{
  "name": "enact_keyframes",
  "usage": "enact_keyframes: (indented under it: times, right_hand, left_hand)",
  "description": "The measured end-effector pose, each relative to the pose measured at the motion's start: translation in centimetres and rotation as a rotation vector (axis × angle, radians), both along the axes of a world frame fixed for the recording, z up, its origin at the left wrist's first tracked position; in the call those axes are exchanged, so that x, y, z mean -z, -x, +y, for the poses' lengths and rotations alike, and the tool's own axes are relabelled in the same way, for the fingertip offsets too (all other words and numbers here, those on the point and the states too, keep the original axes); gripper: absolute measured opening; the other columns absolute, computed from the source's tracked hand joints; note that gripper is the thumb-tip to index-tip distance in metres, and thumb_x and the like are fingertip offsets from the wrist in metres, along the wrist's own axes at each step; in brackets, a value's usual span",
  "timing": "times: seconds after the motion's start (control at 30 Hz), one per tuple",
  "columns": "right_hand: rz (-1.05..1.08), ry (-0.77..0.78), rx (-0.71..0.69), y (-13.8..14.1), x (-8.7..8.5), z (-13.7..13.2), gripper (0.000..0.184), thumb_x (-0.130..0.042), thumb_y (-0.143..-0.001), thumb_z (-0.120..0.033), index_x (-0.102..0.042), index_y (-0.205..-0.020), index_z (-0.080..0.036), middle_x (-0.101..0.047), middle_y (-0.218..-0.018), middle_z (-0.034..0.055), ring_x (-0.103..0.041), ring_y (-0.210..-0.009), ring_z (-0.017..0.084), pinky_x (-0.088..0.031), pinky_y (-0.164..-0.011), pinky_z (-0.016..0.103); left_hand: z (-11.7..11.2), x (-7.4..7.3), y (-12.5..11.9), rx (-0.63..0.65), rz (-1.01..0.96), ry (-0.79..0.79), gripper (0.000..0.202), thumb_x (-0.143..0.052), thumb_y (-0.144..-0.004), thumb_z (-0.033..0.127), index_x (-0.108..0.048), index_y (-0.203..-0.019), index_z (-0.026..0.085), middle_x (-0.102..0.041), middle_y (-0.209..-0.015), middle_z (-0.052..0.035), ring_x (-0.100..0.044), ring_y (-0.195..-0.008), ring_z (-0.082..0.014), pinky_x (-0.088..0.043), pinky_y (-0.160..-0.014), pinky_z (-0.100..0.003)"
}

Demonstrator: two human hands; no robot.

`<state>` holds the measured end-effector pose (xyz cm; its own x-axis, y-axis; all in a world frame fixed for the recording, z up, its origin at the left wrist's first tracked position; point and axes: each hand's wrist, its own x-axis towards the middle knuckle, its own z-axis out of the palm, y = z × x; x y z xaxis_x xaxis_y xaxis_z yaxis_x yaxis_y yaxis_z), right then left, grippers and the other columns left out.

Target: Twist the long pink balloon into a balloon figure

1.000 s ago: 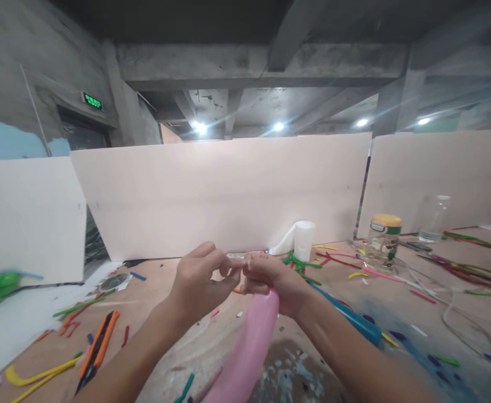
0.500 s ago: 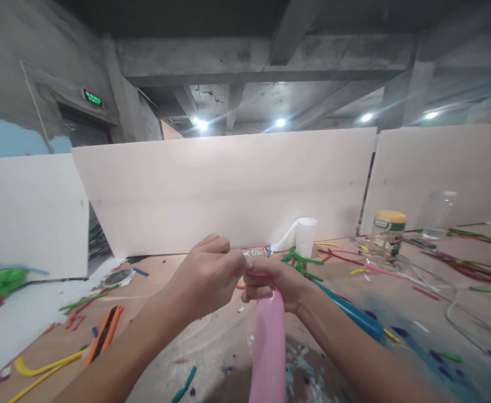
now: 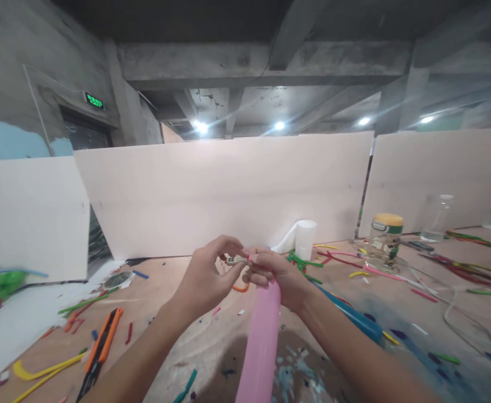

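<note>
A long pink inflated balloon (image 3: 260, 347) runs from the bottom edge of the view up to my hands. My right hand (image 3: 276, 274) grips its top end, fingers curled around the neck. My left hand (image 3: 209, 277) meets it from the left, thumb and fingers pinching the balloon's tip at the point where the two hands touch. The tip itself is mostly hidden between my fingers. Both hands are held above the brown table (image 3: 211, 341).
An orange utility knife (image 3: 100, 347) lies at the left with loose balloon strips. A blue balloon pump (image 3: 350, 316) lies under my right forearm. A white paper roll (image 3: 304, 239), a yellow-lidded jar (image 3: 383, 240) and a clear bottle (image 3: 436, 218) stand by the white partition boards (image 3: 228, 196).
My left fingers have gone from closed against my right hand to a pinch at the balloon's tip. The balloon has swung slightly, now leaning left at the bottom.
</note>
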<state>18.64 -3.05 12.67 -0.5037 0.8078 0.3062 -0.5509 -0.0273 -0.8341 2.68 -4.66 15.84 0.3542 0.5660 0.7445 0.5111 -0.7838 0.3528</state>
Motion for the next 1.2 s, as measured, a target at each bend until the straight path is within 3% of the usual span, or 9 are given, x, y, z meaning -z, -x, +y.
enact_keyframes:
  times: [0.17,0.33,0.53,0.63,0.87,1.07,1.2]
  right_hand:
    - [-0.085,-0.083,0.095,-0.3,0.0,0.0,0.023,-0.068,-0.072,-0.029,-0.051,-0.062,-0.016,-0.034,-0.044,-0.0097,-0.037,-0.041,0.005,-0.025,-0.047,0.020]
    - [-0.179,-0.197,0.219,-0.4,-0.1,-0.2,0.026,-0.067,-0.075,-0.037,-0.052,-0.067,-0.016,-0.044,-0.046,-0.0074,-0.046,-0.046,0.008,-0.032,-0.050,0.021]
    - [-0.139,-0.154,0.154,-0.3,-0.3,-0.5,0.026,-0.067,-0.075,-0.038,-0.052,-0.069,-0.017,-0.047,-0.046,-0.0070,-0.049,-0.048,0.008,-0.033,-0.051,0.021]
    - [-0.174,-0.165,0.191,-0.2,-0.2,-0.4,0.025,-0.065,-0.077,-0.037,-0.054,-0.070,-0.016,-0.053,-0.048,-0.0045,-0.051,-0.050,0.009,-0.033,-0.052,0.021]
    - [-0.140,-0.074,0.190,0.9,0.0,-0.5,0.026,-0.063,-0.076,-0.036,-0.056,-0.065,-0.015,-0.057,-0.052,-0.0012,-0.051,-0.051,0.010,-0.037,-0.057,0.023]
    - [-0.167,-0.023,0.191,1.3,0.4,-0.6,0.020,-0.065,-0.073,-0.034,-0.056,-0.068,-0.016,-0.056,-0.051,-0.0023,-0.052,-0.051,0.011,-0.035,-0.053,0.022]
    - [-0.163,0.002,0.263,1.2,0.3,-0.5,0.020,-0.066,-0.070,-0.031,-0.055,-0.063,-0.016,-0.055,-0.049,-0.0030,-0.050,-0.048,0.009,-0.035,-0.053,0.022]
  left_hand:
    - [-0.2,0.0,-0.2,0.023,-0.107,0.077,0.013,-0.064,-0.074,0.018,-0.059,-0.085,0.020,-0.070,-0.079,-0.0005,-0.066,-0.076,-0.0161,-0.050,-0.068,-0.029]
    - [-0.1,-0.7,-0.4,0.013,-0.115,0.069,0.010,-0.064,-0.071,0.014,-0.060,-0.078,0.020,-0.068,-0.070,0.0008,-0.064,-0.066,-0.0148,-0.049,-0.061,-0.027]
    - [0.2,-0.2,-0.5,0.029,-0.122,0.009,0.009,-0.058,-0.076,0.012,-0.060,-0.080,0.019,-0.064,-0.074,0.0002,-0.054,-0.064,-0.0113,-0.046,-0.059,-0.024]
    - [0.3,0.4,-0.6,-0.027,-0.036,-0.076,0.012,-0.054,-0.079,0.009,-0.058,-0.084,0.019,-0.063,-0.077,-0.0005,-0.053,-0.067,-0.0123,-0.045,-0.061,-0.025]
    - [1.6,1.5,-1.0,-0.214,0.165,-0.471,0.024,-0.046,-0.080,0.002,-0.060,-0.091,0.016,-0.062,-0.088,-0.0070,-0.049,-0.079,-0.0197,-0.044,-0.074,-0.034]
    - [3.9,1.8,-0.3,-0.376,0.163,-0.512,0.035,-0.044,-0.073,-0.005,-0.064,-0.091,0.018,-0.060,-0.089,-0.0084,-0.048,-0.082,-0.0221,-0.044,-0.077,-0.037]
    - [3.2,1.5,-0.3,-0.213,0.208,-0.396,0.029,-0.043,-0.078,-0.001,-0.064,-0.085,0.019,-0.061,-0.087,-0.0056,-0.048,-0.079,-0.0184,-0.044,-0.074,-0.033]
